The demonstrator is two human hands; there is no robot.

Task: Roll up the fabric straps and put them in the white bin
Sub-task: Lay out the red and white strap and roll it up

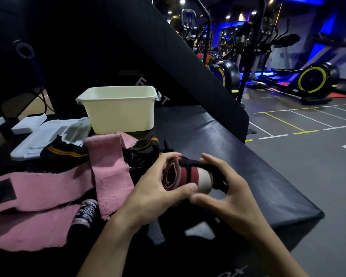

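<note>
Rolled strap (185,173) gripped between left hand (158,188) and right hand (226,188), its long axis running left to right.
White bin (118,114) stands farther back and to the left, nearer the left hand.

Single head-worn view being aimed forward and down, close over hands (188,188); white bin (118,110) being framed at 11 o'clock, gym floor (308,156) at 2 o'clock.

A small pink-and-black roll (85,213) at about seven o'clock bears bold white letters reading "TAK" (the rest curves out of sight). Pale lettering on the dark slanted panel (148,84) behind the white bin, towards twelve o'clock, is too faint to read.
</note>
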